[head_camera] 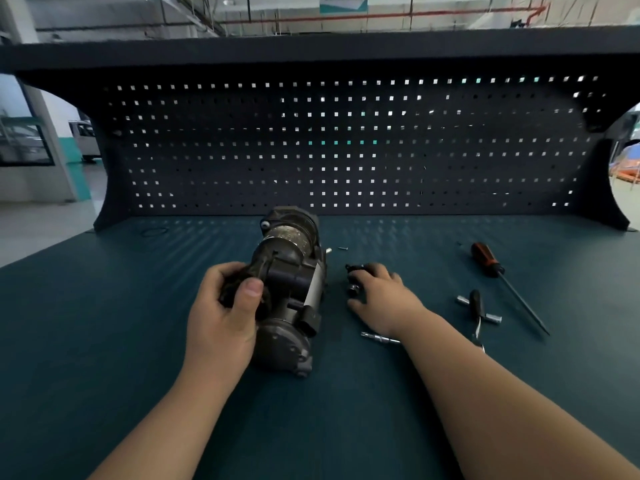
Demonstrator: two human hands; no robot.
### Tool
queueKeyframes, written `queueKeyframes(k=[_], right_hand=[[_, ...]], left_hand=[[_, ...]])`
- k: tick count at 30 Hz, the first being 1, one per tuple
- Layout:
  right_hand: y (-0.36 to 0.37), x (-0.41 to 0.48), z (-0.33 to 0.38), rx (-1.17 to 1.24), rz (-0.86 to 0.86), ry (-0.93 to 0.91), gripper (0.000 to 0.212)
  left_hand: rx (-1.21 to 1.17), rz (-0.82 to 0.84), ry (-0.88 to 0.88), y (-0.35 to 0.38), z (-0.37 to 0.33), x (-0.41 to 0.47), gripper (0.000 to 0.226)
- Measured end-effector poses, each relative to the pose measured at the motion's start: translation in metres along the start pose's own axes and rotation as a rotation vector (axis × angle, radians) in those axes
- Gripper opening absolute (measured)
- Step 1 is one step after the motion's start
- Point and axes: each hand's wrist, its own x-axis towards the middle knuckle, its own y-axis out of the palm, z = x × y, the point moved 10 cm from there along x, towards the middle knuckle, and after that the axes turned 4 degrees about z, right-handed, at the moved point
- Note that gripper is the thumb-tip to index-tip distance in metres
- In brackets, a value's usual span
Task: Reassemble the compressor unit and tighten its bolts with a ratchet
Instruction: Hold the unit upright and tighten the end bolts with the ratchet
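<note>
The dark grey compressor unit (pixel 289 282) lies lengthwise on the teal bench mat, its far end near the pegboard. My left hand (pixel 227 306) grips its left side, thumb on top of a black part. My right hand (pixel 382 297) rests on the mat just right of the unit, fingers curled over a small black component (pixel 355 277) that is partly hidden under them. A ratchet with a black handle and a socket bar (pixel 477 308) lies further right. A silver extension bit (pixel 379 337) lies by my right wrist.
A long screwdriver with an orange-and-black handle (pixel 486 259) lies at the right. A small screw (pixel 343 248) and a bolt (pixel 328 251) sit behind the unit. A black O-ring (pixel 154 232) lies at the back left. The dark pegboard (pixel 346 147) walls off the bench's rear.
</note>
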Motion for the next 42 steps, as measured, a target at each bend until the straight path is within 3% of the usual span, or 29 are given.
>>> queueKeyframes(k=[4,10,12,15,17,19,21,26,29,34,38,42], right_hand=[[-0.014,-0.01,-0.01,0.017,-0.085,0.047,0.037],[-0.027,-0.029,-0.03,0.268,-0.107,0.162,0.038],[-0.027,-0.036,-0.045,0.618,-0.096,0.246,0.024],[-0.027,-0.057,-0.037,1.283,-0.082,0.207,0.006],[-0.038,-0.071,-0.027,1.464,-0.137,0.108,0.007],[-0.045,-0.082,-0.013,1.448,-0.16,0.026,0.009],[-0.048,-0.09,0.002,1.346,-0.148,-0.02,0.009],[-0.051,-0.099,0.029,1.302,-0.098,-0.112,0.007],[-0.057,-0.103,0.034,1.424,-0.069,-0.177,0.016],[-0.042,-0.108,0.061,1.48,0.131,-0.284,0.035],[-0.046,-0.107,0.061,1.389,0.045,-0.252,0.016],[-0.052,-0.104,0.053,1.312,-0.023,-0.207,0.01]], left_hand=[[0.006,0.008,0.003,0.001,0.0,-0.001,0.044],[0.063,-0.035,0.016,0.001,-0.01,-0.006,0.046],[0.078,-0.044,0.006,0.003,-0.015,-0.01,0.051],[0.147,-0.097,-0.015,-0.002,-0.026,-0.016,0.057],[0.337,-0.118,0.162,0.001,-0.056,-0.023,0.056],[0.624,-0.036,0.41,0.027,-0.088,-0.035,0.058],[0.836,0.059,0.521,0.054,-0.103,-0.041,0.06],[0.969,0.214,0.702,0.08,-0.119,-0.035,0.047],[0.93,0.225,0.693,0.079,-0.12,-0.032,0.046],[0.844,0.164,0.64,0.075,-0.126,-0.031,0.043],[0.778,0.264,0.514,0.072,-0.119,-0.02,0.042],[0.731,0.307,0.373,0.046,-0.095,-0.002,0.061]])
